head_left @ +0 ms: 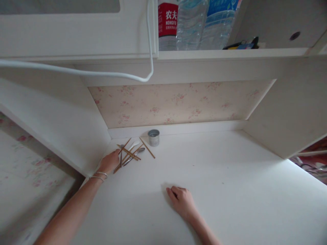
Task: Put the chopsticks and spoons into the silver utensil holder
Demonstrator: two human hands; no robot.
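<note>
My left hand [109, 162], with bracelets at the wrist, reaches to the left side of a loose pile of utensils. Its fingers are closed on the near end of a wooden chopstick [125, 145]. Beside and under it several more chopsticks [149, 149] lie crossed on the white tabletop, along with a white spoon [134, 145] and a metal spoon [141, 150]. Just right of the pile stands a grey perforated utensil holder [154, 138], upright near the back edge. My right hand [181, 200] rests on the tabletop, fingers curled in with nothing visible in them.
A white tabletop [230, 204] runs back to a flowered wall panel [163, 105]. Overhead, a shelf [230, 53] holds water bottles [191, 25], and a white cable [107, 74] hangs in front. White side panels [288, 105] close in both sides.
</note>
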